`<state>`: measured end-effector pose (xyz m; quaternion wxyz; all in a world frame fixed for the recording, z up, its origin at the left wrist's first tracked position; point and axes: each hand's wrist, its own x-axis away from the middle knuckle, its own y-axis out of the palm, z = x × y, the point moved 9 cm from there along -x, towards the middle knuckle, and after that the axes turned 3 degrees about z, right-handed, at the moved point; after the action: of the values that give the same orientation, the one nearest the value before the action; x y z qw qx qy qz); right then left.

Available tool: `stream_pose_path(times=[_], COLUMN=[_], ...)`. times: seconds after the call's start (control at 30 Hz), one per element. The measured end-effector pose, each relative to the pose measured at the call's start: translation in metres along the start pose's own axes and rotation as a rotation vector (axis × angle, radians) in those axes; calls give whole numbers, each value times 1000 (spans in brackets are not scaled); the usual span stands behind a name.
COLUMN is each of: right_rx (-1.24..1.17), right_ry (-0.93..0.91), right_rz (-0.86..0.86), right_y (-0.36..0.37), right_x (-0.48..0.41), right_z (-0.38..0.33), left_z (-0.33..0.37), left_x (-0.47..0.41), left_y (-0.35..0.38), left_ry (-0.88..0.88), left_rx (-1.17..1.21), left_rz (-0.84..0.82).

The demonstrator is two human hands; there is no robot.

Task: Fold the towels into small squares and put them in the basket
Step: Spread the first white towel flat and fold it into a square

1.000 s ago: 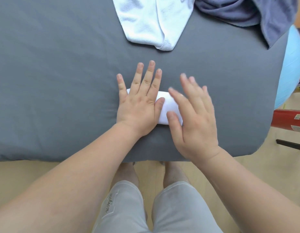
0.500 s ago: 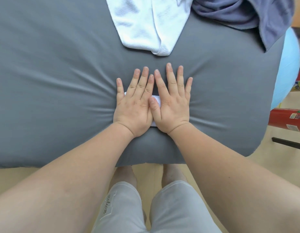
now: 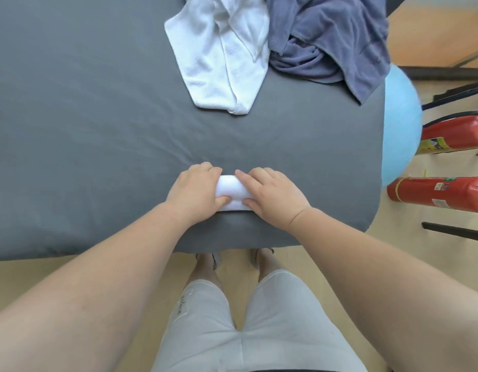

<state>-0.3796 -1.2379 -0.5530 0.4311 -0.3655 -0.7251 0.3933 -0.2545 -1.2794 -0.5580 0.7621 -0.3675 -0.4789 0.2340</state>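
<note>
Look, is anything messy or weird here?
Yes: a white towel and a blue-grey towel lie crumpled at the far side, the blue-grey one drooping over the edge. The left hand and right hand grip the folded towel.

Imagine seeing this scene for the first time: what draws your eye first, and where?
First, the two hands at the near edge of the grey padded surface: the left hand and right hand grip a small folded white towel between them. Farther back, a loose white towel lies beside a crumpled blue-grey towel. Red fire extinguishers lie on the floor at right.
</note>
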Motion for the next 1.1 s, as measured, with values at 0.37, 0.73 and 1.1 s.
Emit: stream_pose_path(times=[0.37,0.73,1.1], right_rx=[-330,-916,-1108], right_ry=[-51,33,212], right_rz=[-169,206,241], right_y=[-147,-266,-247], right_x=[62,69,-33], right_z=[-43,-111,-277], left_z=[20,1,-193], left_x=[131,232,287], left_y=[-97,-219,-265], left_ry=[-320,-141,-52], left_rx=[702,1194,1120], left_rz=[58,540,525])
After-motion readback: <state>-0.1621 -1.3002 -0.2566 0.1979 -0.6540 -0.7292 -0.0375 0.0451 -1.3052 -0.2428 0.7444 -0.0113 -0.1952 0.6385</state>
